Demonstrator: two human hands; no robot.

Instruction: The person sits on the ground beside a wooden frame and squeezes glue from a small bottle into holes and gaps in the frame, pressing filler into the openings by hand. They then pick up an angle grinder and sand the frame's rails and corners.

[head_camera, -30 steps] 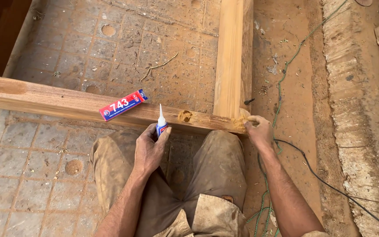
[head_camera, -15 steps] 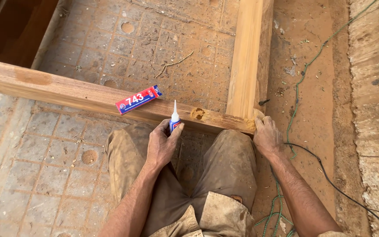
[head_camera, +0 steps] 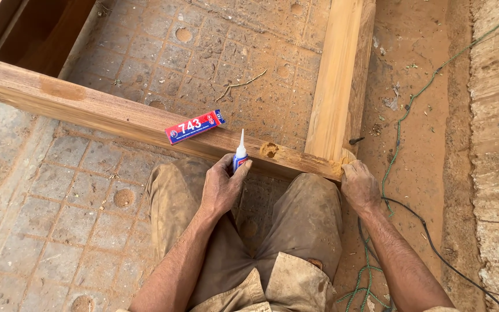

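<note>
left hand point(head_camera: 222, 188) is clamped around a small glue bottle point(head_camera: 239, 156), held upright with its white nozzle pointing up, just beside a rough hole point(head_camera: 270, 150) in the long wooden beam point(head_camera: 88, 107). right hand point(head_camera: 359, 186) presses, fingers curled, on the corner where that beam meets the upright plank point(head_camera: 336, 86). a red and blue carton point(head_camera: 194, 126) lies on the beam, near the bottle.

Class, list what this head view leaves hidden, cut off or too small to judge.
- Glue bottle: body hidden inside the left hand; only nozzle and top show.
- Frame corner: joint partly covered by the right hand.
- Long beam: left end cut off by the picture edge.
- Green cord: both ends run out of frame.
</note>
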